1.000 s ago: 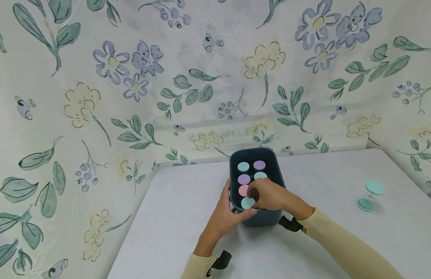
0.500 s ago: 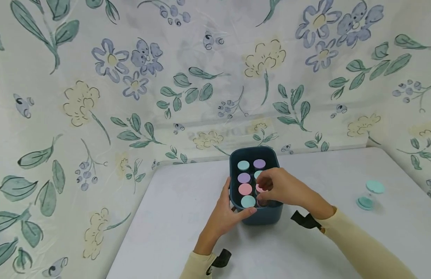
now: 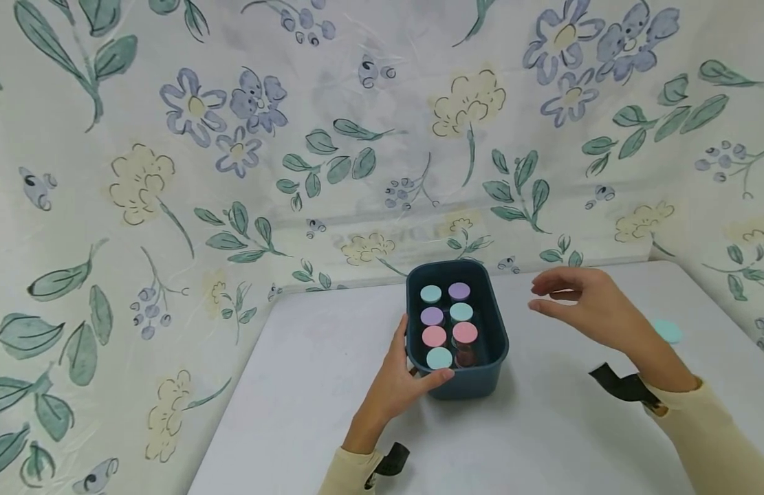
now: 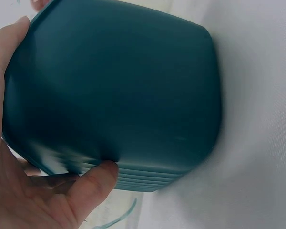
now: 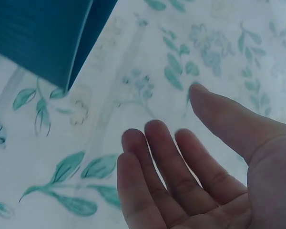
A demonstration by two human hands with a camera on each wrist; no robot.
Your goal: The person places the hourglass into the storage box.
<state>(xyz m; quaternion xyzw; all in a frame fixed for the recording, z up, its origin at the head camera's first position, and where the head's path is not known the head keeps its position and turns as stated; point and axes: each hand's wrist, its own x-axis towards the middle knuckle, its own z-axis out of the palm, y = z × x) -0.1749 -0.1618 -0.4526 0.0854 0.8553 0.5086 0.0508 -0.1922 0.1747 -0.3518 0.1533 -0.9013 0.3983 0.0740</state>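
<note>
A dark teal box (image 3: 468, 386) stands on the table, gripped by my left hand (image 3: 394, 388) at its near left corner. In the left wrist view that hand (image 4: 43, 200) has one fingertip on the box's ribbed side and another digit along its rim. Inside, small jars stand in two rows, topped by mint (image 3: 439, 358), purple (image 3: 432, 316) and pink lids (image 3: 465, 333). The near right one is a dark reddish-brown round thing (image 3: 465, 357). My right hand (image 3: 595, 306) hovers right of the box, holding nothing, fingers relaxed and apart from the thumb in the right wrist view.
A mint disc (image 3: 668, 331) shows at the table's right, partly hidden behind my right forearm. The white table (image 3: 320, 357) ends at the back against a floral cloth (image 3: 357, 172), which also hangs along the sides.
My right hand has left the box's near right corner and moved right, its fingers empty. It now hides most of the mint thing at the right. My left hand stays on the box.
</note>
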